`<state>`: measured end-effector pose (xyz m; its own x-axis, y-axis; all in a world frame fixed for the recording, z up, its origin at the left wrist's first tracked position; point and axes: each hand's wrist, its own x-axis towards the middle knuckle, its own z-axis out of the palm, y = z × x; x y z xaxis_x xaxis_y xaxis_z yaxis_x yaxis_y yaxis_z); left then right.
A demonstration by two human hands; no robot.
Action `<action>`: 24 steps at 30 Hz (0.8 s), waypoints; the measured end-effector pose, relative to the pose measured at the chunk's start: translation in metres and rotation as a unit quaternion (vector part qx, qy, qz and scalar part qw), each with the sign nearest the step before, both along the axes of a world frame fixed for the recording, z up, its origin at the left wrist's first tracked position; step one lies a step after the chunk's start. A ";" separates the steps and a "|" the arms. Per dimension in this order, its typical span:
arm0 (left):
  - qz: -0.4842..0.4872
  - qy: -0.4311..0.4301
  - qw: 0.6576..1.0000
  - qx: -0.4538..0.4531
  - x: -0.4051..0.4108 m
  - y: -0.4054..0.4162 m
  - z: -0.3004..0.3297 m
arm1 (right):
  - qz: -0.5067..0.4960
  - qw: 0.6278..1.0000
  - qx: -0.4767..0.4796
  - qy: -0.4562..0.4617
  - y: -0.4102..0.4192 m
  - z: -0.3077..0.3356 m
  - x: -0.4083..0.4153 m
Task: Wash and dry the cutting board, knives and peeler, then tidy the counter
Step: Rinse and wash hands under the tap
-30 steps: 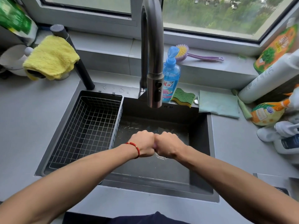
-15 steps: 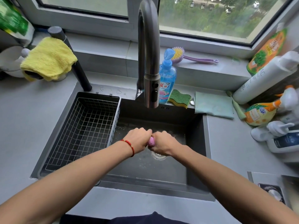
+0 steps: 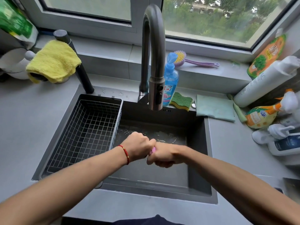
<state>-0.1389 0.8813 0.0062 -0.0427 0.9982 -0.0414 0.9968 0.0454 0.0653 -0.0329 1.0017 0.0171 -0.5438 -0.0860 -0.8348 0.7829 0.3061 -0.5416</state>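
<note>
A small pink object (image 3: pixel 153 149), of which only a sliver shows, sits squeezed between the person's two fists over the middle of the dark rectangular sink basin (image 3: pixel 162 174); too little of it shows to say what it is. The left hand (image 3: pixel 138 147), with a thin red cord bracelet (image 3: pixel 125 153) at the wrist, is turned knuckles up with its fingers curled tightly down around the pink piece. The right hand (image 3: pixel 165 155) butts against it from the other side, its fingers also curled under and closed on the same object, though the fingertips are hidden beneath the palm. Both bare forearms reach in from the lower corners and meet above the basin. The basin floor behind the hands glistens wet. A black wire rack basket (image 3: pixel 87 127) fills the left part of the sink. The tall grey gooseneck faucet (image 3: pixel 154 62) arches over the basin with its spray head just above and behind the hands. Behind it stands a blue dish soap bottle (image 3: pixel 171 82), and beside that lie a green and yellow sponge (image 3: pixel 181 100) and a folded pale green cloth (image 3: pixel 214 108) on the light grey counter (image 3: pixel 24 119). A yellow towel (image 3: pixel 53 62) is draped over a fixture at the left. A purple brush with yellow bristles (image 3: pixel 191 60) lies on the sill below the window (image 3: pixel 211 18), which looks out on trees and parked cars. White and orange cleaning bottles (image 3: pixel 266 82) crowd the right corner.
</note>
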 end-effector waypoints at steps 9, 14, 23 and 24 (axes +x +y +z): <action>0.183 -0.109 0.971 -0.105 0.006 0.014 0.002 | 0.153 0.857 0.440 0.221 0.002 -0.012 -0.009; 0.265 -0.213 0.934 -0.113 0.003 0.020 0.007 | 0.188 0.797 0.497 0.286 0.006 -0.008 -0.012; 0.262 -0.252 0.930 -0.045 0.009 0.015 0.045 | 0.212 0.731 0.518 0.392 0.017 0.031 0.001; 0.262 -0.249 0.932 -0.026 0.012 0.015 0.051 | 0.208 0.712 0.525 0.417 0.020 0.038 0.004</action>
<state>-0.1265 0.8963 0.0571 -0.4870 0.8414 -0.2344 0.6828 0.5341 0.4986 -0.0291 1.0220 0.0549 -0.9979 0.0495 0.0410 0.0467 0.9967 -0.0663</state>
